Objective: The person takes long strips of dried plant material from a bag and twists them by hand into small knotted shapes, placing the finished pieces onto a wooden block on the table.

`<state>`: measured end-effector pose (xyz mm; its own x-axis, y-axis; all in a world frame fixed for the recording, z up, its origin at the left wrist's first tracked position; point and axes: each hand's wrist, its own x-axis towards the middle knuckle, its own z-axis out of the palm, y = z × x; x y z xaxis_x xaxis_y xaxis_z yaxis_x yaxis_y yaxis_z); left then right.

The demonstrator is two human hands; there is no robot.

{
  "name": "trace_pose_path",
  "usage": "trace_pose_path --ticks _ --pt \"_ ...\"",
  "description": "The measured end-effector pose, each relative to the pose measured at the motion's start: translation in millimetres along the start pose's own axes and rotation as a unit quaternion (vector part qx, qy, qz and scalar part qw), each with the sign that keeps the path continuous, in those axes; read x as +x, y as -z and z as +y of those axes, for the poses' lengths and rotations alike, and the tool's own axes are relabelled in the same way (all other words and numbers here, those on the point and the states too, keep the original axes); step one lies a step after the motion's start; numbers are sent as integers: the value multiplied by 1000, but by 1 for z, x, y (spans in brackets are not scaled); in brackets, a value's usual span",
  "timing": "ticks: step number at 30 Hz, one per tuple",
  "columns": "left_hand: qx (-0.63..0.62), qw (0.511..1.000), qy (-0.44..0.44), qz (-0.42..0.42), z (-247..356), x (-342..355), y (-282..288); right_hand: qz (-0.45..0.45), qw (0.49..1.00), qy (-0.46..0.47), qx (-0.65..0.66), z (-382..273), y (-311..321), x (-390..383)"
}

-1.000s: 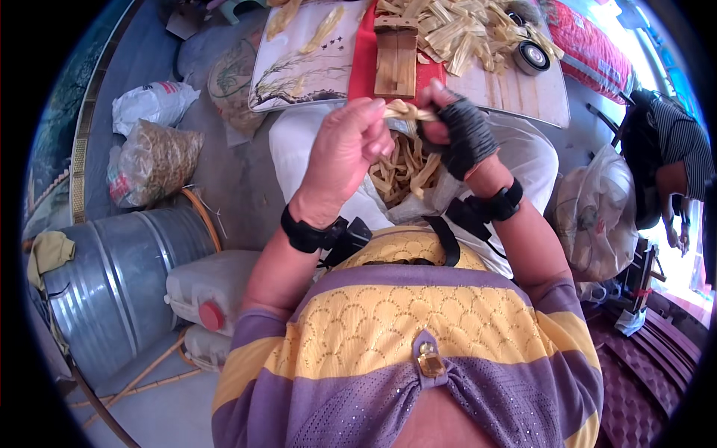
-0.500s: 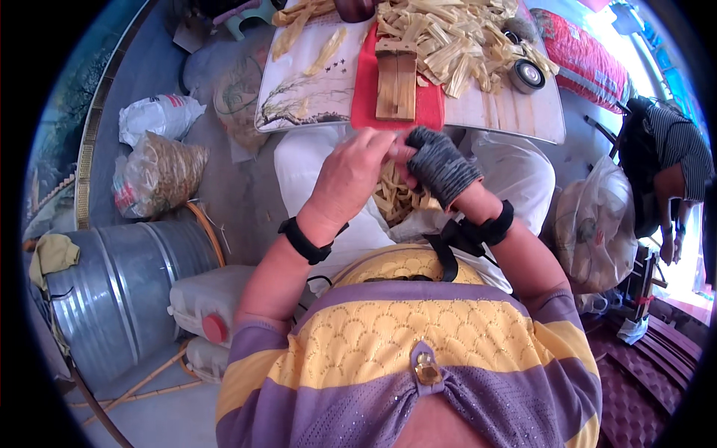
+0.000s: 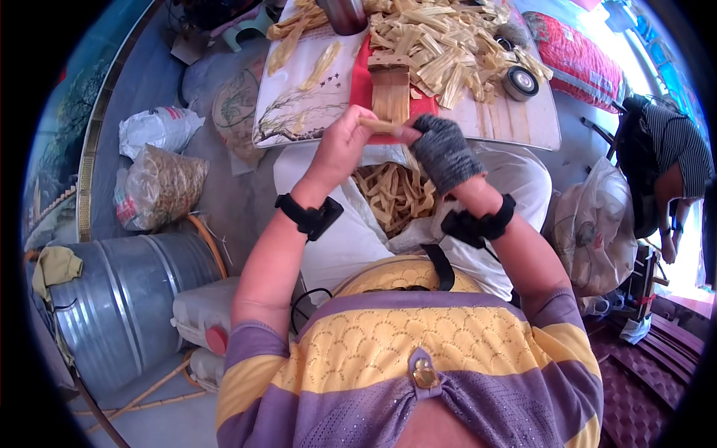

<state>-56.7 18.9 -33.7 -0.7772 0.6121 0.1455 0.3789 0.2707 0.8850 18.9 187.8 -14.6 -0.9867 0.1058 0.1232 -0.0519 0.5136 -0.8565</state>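
My left hand point(image 3: 344, 139) pinches one end of a short pale-yellow strip point(image 3: 380, 125), dry and husk-like. At its other end are the fingers of my right hand point(image 3: 441, 149), which wears a grey fingerless glove. The strip stretches level between both hands, just over the table's near edge. Right behind it, a wooden block point(image 3: 390, 95) with a raised far end lies on a red cloth point(image 3: 361, 88). Below my hands, between my knees, several similar curled strips point(image 3: 394, 196) fill a pale bag or lining.
A heap of flat yellow strips point(image 3: 448, 45) covers the table's point(image 3: 287, 112) far right, beside a round black-rimmed tin point(image 3: 521, 83). A dark cup point(image 3: 345, 15) stands at the back. Filled bags point(image 3: 168, 183) and a metal drum point(image 3: 127, 291) are left; another person point(image 3: 676, 149) is at right.
My hands have drawn apart and slightly forward, and the strip now shows stretched between them. More of the bag of curled strips has come into sight.
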Motion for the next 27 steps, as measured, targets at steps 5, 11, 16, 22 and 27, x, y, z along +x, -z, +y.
trace_pose_path --ticks 5,11,16,22,27 --pt "-334 936 107 -27 -1 17 2 -13 993 -6 -118 20 11 27" --pt "-121 988 91 23 -4 36 5 35 990 37 -130 23 7 47" --pt "88 992 76 45 -28 42 -2 34 987 -39 -151 42 -7 52" --pt "185 979 -5 86 -5 -12 -1 106 985 -27 -134 25 -2 10" --pt "-293 903 293 -112 3 -46 -17 126 977 171 -1 0 -23 -25"
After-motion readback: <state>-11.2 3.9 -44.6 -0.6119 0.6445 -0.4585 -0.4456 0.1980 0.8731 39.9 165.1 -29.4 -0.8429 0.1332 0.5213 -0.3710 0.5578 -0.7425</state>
